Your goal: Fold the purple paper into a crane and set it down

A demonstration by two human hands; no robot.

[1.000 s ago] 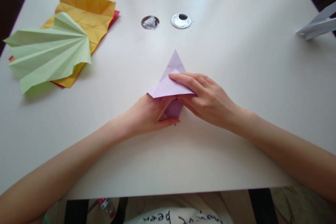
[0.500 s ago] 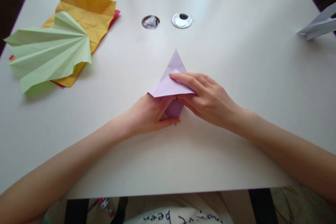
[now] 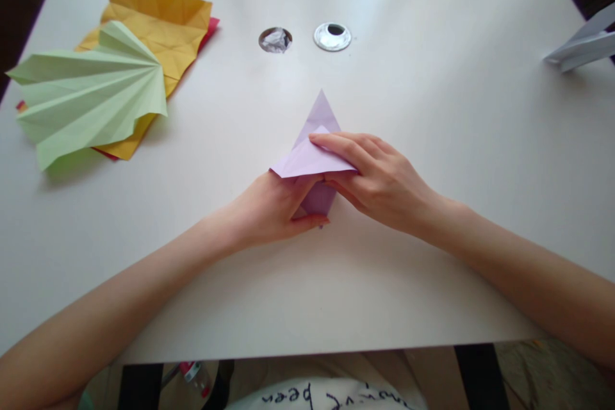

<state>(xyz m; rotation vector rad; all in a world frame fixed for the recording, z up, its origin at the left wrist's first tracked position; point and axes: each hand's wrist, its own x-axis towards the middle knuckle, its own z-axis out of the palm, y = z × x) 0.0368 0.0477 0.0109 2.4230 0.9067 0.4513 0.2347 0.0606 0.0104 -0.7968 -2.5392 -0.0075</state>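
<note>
A folded lilac paper (image 3: 317, 118) lies at the middle of the white table (image 3: 432, 109), its tip pointing away from me. My left hand (image 3: 271, 208) grips its near part from the left, thumb along the bottom edge. My right hand (image 3: 379, 179) pinches a raised lilac flap from the right, forefinger laid over the top of the flap. Both hands hold the same paper. The paper's lower part is hidden between the fingers.
A pleated green paper fan (image 3: 86, 99) rests on creased orange paper (image 3: 158, 19) and a red sheet (image 3: 209, 32) at the far left. Two round holes (image 3: 275, 40) (image 3: 332, 36) sit in the table beyond the lilac paper. A white object (image 3: 581, 45) lies at the right edge.
</note>
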